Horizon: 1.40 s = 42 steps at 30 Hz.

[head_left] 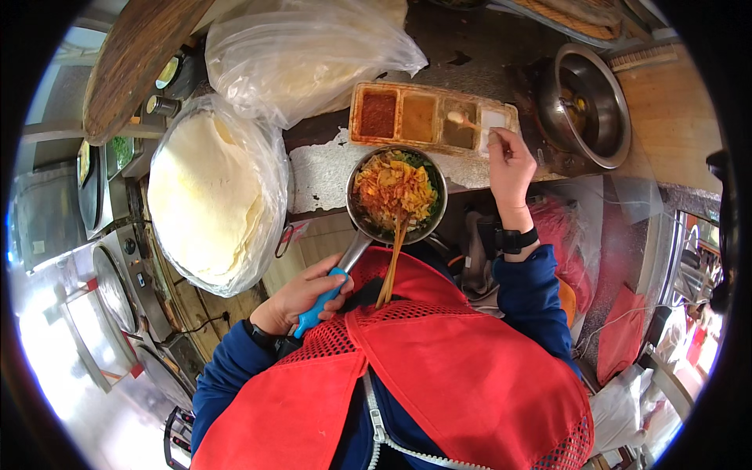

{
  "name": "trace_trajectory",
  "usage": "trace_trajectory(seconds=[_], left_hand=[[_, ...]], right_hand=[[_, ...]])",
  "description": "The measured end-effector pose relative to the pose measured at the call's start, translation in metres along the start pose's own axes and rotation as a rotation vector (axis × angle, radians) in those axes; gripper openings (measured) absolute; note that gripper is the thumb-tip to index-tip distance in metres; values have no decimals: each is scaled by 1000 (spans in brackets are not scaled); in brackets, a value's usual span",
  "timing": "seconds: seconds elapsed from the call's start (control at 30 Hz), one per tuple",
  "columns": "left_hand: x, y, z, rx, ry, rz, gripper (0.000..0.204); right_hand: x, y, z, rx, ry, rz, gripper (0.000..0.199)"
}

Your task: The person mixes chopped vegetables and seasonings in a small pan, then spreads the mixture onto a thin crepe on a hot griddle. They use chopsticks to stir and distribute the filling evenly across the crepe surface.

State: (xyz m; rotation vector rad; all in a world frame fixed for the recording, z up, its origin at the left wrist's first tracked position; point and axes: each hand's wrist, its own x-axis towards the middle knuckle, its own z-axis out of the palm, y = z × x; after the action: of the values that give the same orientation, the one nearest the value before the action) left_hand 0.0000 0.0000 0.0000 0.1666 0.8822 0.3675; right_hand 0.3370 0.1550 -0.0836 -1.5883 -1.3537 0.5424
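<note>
Leftmost, a stack of pale thin flatbreads (205,196) lies in a clear plastic bag, with a second bag of flatbreads (309,55) behind it on the worktop (321,168). Just right of the stack, the left hand (301,298) has its fingers (333,286) wrapped tight around the blue handle (319,304) of a small metal pan (397,196), held level in front of the person's red mesh vest (439,368). The pan is filled with shredded yellow, orange and green food (394,192), and a pair of wooden chopsticks (391,266) leans out of it toward the body. Beyond the pan sits a four-compartment condiment tray (431,116) holding red, tan and brown sauces and a white one. The right hand (509,164) reaches over the tray's right end, fingers (499,141) pinching a small spoon (462,120) whose bowl hovers above the brown compartment. Farther right stands a metal pot (587,102).
</note>
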Motion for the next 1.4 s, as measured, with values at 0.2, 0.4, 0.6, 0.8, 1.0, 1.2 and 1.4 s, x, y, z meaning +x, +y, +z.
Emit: trace_trajectory(seconds=[0.2, 0.4, 0.6, 0.8, 1.0, 1.2, 1.4], left_hand=[[8, 6, 10, 42, -19, -24, 45], [16, 10, 17, 86, -22, -46, 37], [20, 11, 22, 101, -14, -69, 41], [21, 13, 21, 80, -27, -93, 52], [21, 11, 22, 96, -25, -82, 50], [23, 11, 24, 88, -38, -80, 51], [29, 12, 27, 115, -28, -99, 51]], right_hand=[[-9, 19, -8, -56, -82, 39, 12], [-9, 26, -20, 389, -7, 440, 15], [-12, 19, -36, 590, -41, 445, 13], [-12, 15, -30, 260, -121, 117, 15], [-7, 18, -20, 31, -138, 109, 13], [-5, 20, -44, 463, -158, 401, 14], [3, 34, -56, 143, 93, 204, 10]])
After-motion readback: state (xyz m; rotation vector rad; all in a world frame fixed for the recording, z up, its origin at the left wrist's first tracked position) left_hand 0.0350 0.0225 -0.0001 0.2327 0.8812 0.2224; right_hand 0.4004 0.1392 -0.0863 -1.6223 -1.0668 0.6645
